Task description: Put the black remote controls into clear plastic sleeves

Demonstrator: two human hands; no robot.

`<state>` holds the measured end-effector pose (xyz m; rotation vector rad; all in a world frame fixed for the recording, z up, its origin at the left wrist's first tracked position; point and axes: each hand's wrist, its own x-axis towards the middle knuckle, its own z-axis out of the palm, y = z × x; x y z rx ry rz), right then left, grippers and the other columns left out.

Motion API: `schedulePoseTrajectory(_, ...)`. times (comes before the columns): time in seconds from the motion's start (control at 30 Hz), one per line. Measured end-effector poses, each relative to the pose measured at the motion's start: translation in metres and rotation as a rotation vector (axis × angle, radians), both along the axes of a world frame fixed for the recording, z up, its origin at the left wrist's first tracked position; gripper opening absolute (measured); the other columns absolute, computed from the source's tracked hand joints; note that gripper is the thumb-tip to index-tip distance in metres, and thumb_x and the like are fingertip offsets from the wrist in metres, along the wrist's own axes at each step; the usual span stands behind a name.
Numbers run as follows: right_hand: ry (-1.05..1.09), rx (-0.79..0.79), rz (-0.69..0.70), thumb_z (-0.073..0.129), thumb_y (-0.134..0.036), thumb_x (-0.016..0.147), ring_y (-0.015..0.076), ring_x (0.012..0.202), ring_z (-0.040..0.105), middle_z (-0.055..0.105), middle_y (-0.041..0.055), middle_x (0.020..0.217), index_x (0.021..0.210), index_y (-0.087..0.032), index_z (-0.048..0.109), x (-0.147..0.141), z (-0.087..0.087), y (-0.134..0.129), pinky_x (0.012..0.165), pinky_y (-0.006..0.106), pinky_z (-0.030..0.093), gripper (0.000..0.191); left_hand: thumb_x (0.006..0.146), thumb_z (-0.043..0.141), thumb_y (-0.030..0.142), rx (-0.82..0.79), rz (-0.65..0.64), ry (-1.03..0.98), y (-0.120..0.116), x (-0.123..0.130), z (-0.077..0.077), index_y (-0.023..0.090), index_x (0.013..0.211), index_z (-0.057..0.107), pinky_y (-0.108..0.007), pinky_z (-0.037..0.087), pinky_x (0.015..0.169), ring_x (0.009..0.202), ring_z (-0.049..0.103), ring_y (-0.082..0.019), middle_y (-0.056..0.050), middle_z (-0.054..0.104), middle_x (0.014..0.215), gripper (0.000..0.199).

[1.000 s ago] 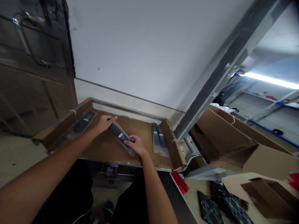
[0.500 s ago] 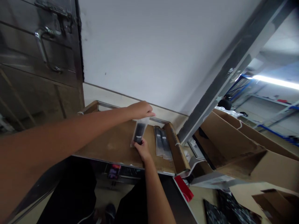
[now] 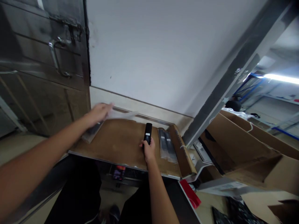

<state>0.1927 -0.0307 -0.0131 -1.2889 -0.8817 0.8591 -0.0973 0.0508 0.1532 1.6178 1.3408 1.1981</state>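
Observation:
A black remote control (image 3: 148, 129) with a small white label is out in the open, bare of any wrapping. My right hand (image 3: 149, 148) grips its lower end, thumb on top, above the cardboard-covered tabletop (image 3: 119, 140). At the back left, my left hand (image 3: 101, 111) is closed on a clear plastic sleeve (image 3: 122, 115), which trails off to the right and is blurred. Beneath the left hand and forearm lies a dark item in clear plastic (image 3: 92, 133), partly covered. To the right rest two black remotes in clear sleeves (image 3: 167, 144), side by side.
A cardboard lip (image 3: 181, 152) edges the table's right side, and a white wall (image 3: 140, 56) rises behind. Large open cartons (image 3: 243, 149) stand on the right. A metal door with a handle (image 3: 57, 59) is at left. A person (image 3: 233, 102) is far off at right.
The remote has come out of its plastic sleeve and stays in my right hand. My left hand has swung left, carrying the emptied sleeve. The view has shifted slightly.

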Motion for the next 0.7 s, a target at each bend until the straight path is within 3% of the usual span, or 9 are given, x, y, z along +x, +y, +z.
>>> schedulePoseTrajectory(0.03,0.005,0.012,0.004,0.063,-0.031,0.068,0.0121,0.052,0.055,0.053,-0.0071,0.067,0.088,-0.022,0.049,0.0,0.0,0.0,0.052,0.024,0.041,0.026,0.087,0.052,0.062,-0.072,-0.054,0.041,-0.01,-0.001,-0.033,0.017,0.055,0.054,-0.027,0.031,0.047,0.046,0.045,-0.014,-0.002,0.049,0.048,0.055)
schedulePoseTrajectory(0.1,-0.011,0.026,0.019,0.063,-0.029,0.068,0.0121,0.052,0.055,0.053,-0.0075,0.064,0.087,-0.022,0.05,0.0,-0.001,0.0,0.053,0.024,0.041,0.024,0.085,0.053,0.062,-0.221,-0.029,0.052,-0.026,0.001,-0.09,0.02,0.047,0.05,-0.029,0.031,0.045,0.043,0.045,-0.016,-0.004,0.047,0.043,0.057)
schedulePoseTrajectory(0.13,-0.019,0.026,0.02,0.063,-0.029,0.068,0.0122,0.052,0.055,0.053,-0.0074,0.063,0.087,-0.022,0.05,0.0,-0.001,0.0,0.053,0.024,0.041,0.024,0.084,0.053,0.062,-0.23,-0.007,0.025,-0.032,0.002,-0.112,0.021,0.044,0.049,-0.03,0.031,0.044,0.042,0.044,-0.016,-0.004,0.046,0.042,0.058)
schedulePoseTrajectory(0.2,-0.027,0.019,0.011,0.063,-0.029,0.068,0.0122,0.052,0.055,0.054,-0.0069,0.063,0.087,-0.022,0.051,-0.001,0.0,0.0,0.053,0.024,0.041,0.024,0.084,0.051,0.063,-0.147,0.061,-0.045,-0.039,0.004,-0.137,0.022,0.044,0.046,-0.029,0.031,0.046,0.043,0.043,-0.015,-0.002,0.045,0.042,0.058)
schedulePoseTrajectory(0.3,-0.032,0.021,-0.004,0.065,-0.03,0.069,0.0122,0.052,0.055,0.055,-0.0064,0.063,0.086,-0.022,0.051,-0.001,0.0,0.0,0.054,0.024,0.042,0.024,0.083,0.05,0.064,-0.017,0.059,-0.064,-0.043,0.004,-0.146,0.022,0.047,0.046,-0.027,0.031,0.049,0.046,0.041,-0.015,0.001,0.042,0.043,0.056)
schedulePoseTrajectory(0.53,0.041,0.02,0.004,0.066,-0.047,0.073,0.0133,0.052,0.056,0.057,-0.0046,0.067,0.103,-0.022,0.052,-0.003,0.006,-0.006,0.041,0.022,0.041,0.04,0.079,0.063,0.054,0.073,-0.244,0.231,-0.063,0.015,-0.151,0.019,0.057,0.061,-0.025,0.026,0.054,0.055,0.043,-0.013,0.003,0.051,0.054,0.041)
schedulePoseTrajectory(0.7,0.006,-0.015,0.015,0.059,-0.056,0.077,0.0143,0.056,0.057,0.062,-0.0012,0.069,0.11,-0.023,0.054,-0.032,0.034,0.007,0.039,0.019,0.038,0.047,0.082,0.06,0.056,0.037,-0.385,0.307,-0.075,0.036,-0.155,0.018,0.06,0.061,-0.025,0.027,0.055,0.057,0.046,-0.013,0.003,0.052,0.056,0.044)
